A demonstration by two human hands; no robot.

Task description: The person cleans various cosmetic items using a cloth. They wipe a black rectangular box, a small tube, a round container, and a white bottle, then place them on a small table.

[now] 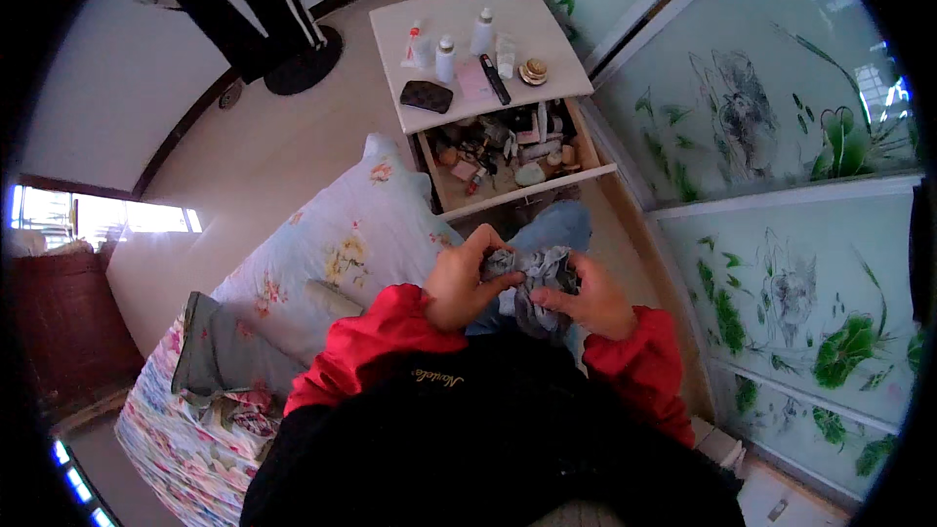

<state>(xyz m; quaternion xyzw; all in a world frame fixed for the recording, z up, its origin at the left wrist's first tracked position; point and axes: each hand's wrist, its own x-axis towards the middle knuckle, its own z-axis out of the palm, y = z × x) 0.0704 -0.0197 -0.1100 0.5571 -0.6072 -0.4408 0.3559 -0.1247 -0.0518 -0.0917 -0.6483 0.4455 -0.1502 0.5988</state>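
A crumpled grey cloth (543,279) is held between both hands, above the lap of my blue jeans. My left hand (468,279) pinches its left end between thumb and fingers. On the other side my right hand (591,298) grips the cloth, the thumb lying on its front. Just beyond the hands a drawer (528,195) stands pulled out, with cosmetics and small items jumbled inside. The cabinet top (432,7) above it bears white bottles (445,62), tubes, a dark patterned pouch (427,96), a black slim object (495,79) and a gold-lidded jar (534,72).
A bed with a floral sheet (315,234) lies to the left, with a grey-green fabric item (212,344) on it. Frosted sliding doors (776,124) with plant designs run along the right. Dark clothing (241,7) hangs over a round black base (304,62) at the upper left.
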